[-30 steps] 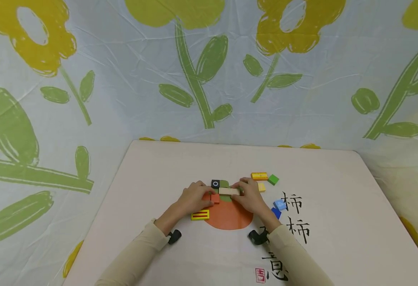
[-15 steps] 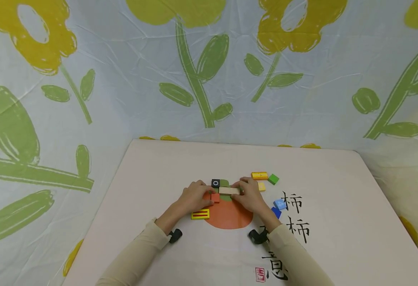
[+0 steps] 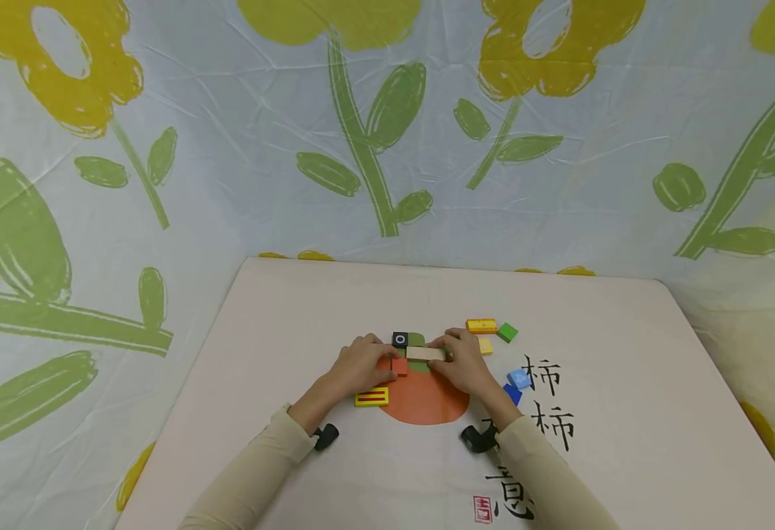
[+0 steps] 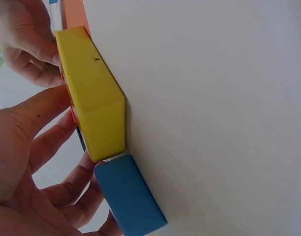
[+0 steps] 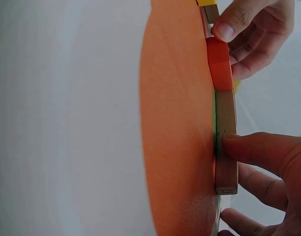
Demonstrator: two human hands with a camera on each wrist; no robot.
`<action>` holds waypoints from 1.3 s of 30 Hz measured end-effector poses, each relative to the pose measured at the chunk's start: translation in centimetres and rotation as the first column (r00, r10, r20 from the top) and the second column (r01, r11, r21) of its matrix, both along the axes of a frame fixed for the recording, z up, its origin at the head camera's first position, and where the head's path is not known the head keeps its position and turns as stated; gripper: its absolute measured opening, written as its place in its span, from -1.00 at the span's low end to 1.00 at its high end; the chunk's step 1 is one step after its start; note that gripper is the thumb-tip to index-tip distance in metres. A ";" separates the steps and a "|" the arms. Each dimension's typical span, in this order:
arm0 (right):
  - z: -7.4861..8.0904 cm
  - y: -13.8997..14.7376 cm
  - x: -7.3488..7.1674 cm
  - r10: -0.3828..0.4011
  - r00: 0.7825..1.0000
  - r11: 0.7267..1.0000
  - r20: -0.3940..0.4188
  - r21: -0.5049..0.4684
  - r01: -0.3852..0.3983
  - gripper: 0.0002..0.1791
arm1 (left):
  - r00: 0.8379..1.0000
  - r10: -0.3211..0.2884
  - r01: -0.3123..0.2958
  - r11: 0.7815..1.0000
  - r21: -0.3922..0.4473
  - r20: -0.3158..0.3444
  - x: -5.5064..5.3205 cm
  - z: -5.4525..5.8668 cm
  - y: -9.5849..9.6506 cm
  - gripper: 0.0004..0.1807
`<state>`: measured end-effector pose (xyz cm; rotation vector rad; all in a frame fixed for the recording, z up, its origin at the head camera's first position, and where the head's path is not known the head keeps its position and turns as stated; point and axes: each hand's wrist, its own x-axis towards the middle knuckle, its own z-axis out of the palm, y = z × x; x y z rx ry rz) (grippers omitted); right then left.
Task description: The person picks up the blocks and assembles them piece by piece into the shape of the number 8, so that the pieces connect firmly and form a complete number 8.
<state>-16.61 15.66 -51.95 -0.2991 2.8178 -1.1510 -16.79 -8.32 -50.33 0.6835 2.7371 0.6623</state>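
My left hand (image 3: pixel 361 366) pinches a small orange-red block (image 3: pixel 399 366) between thumb and fingers. From the other side, my right hand (image 3: pixel 463 361) grips a long plain wooden block (image 3: pixel 423 355). In the right wrist view its thumb (image 5: pixel 234 142) presses the wooden block's near side, and the orange-red block (image 5: pixel 220 64) sits end to end with it. A black block with a white ring (image 3: pixel 400 339) lies just behind them. Nearest the left wrist is a yellow block with red stripes (image 3: pixel 371 397); a blue block (image 4: pixel 131 196), hidden by the hand in the head view, adjoins it.
Right of the hands lie an orange-yellow block (image 3: pixel 481 326), a green block (image 3: pixel 508 333), a pale yellow block (image 3: pixel 485 346) and two blue blocks (image 3: pixel 518 379). The tablecloth (image 3: pixel 281 309) carries a printed orange fruit (image 3: pixel 427 405) and black characters. A flowered sheet (image 3: pixel 228 147) hangs behind.
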 end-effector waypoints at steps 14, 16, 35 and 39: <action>1.5 0.8 0.6 0.009 0.997 0.997 -0.071 -0.072 -0.014 -0.64 | 1.000 -0.003 0.003 1.000 -0.011 -0.011 -0.1 -0.2 0.1 -0.66; 2.2 1.3 0.8 0.004 0.995 0.996 -0.096 -0.091 -0.012 -0.65 | 1.000 -0.001 0.001 1.000 -0.002 -0.013 -0.1 -0.2 0.1 -0.66; 3.1 8.6 1.0 -0.099 0.991 0.988 -0.095 -0.130 0.086 -0.64 | 1.000 0.010 -0.010 1.000 0.009 -0.016 -0.1 -0.5 0.1 -0.66; 2.4 9.3 0.8 -0.098 0.993 0.987 -0.060 -0.134 0.089 -0.64 | 1.000 0.008 -0.008 1.000 0.008 -0.019 -0.2 -0.5 0.1 -0.66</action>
